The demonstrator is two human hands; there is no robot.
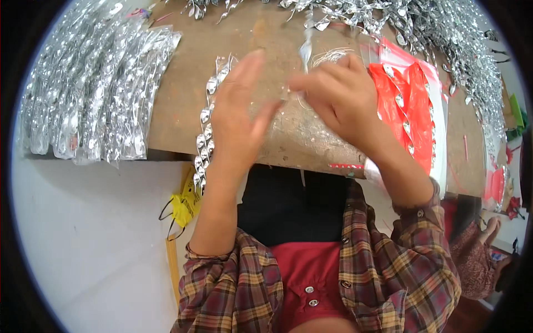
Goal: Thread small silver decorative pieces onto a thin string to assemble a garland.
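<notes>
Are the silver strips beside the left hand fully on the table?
Partly off: the silver strips extend past the near edge of the table.

on the surface [180, 83], packets [94, 94] lie left, strips [205, 115] right of them, threads [333, 56] further right, then plastic [417, 105]; a foil heap [438, 30] lies behind.

Can't resolve left hand [236, 116] at 11 o'clock, motion-smeared at fingers. Can't resolve right hand [344, 100] at 1 either, nor confirm any grip between thumb and fingers. Getting just a blurry streak for strip [306, 47] near 12. Can't count threads [333, 55] at 1, too fine, partly behind right hand. Can't see full yellow bag [185, 210] at 8, running under table [177, 111]. Missing outer parts of silver pile [444, 50] at 2, silver packs [94, 94] at 10, other person [471, 261] at 4, clipped by rim.
</notes>
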